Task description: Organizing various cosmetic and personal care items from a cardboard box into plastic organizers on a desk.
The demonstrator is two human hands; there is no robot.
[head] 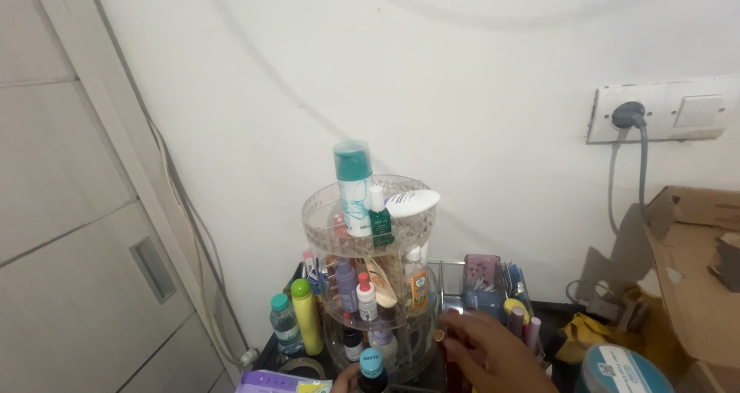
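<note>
Your left hand [344, 379] at frame bottom, below clear tiered organiser [375, 285]: fingers mostly hidden, apparently grasping blue-capped bottle [371, 367]; grip unclear. Bottle not yet on any tier. Your right hand [493, 352], right of organiser base: fingers loosely spread, holding nothing visible. Tiers already crowded with bottles.

Teal-capped spray can [353, 185]; yellow bottle [307, 316]

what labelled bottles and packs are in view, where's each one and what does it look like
Spray can: top tier of the clear organiser, teal cap, white-teal label.
Small bottle: beside the can, white cap, green label.
Yellow bottle: left of the organiser, green cap.
Blue-capped bottle: bottom edge, at the left hand.
Round tin: bottom right, teal, white label.
</note>
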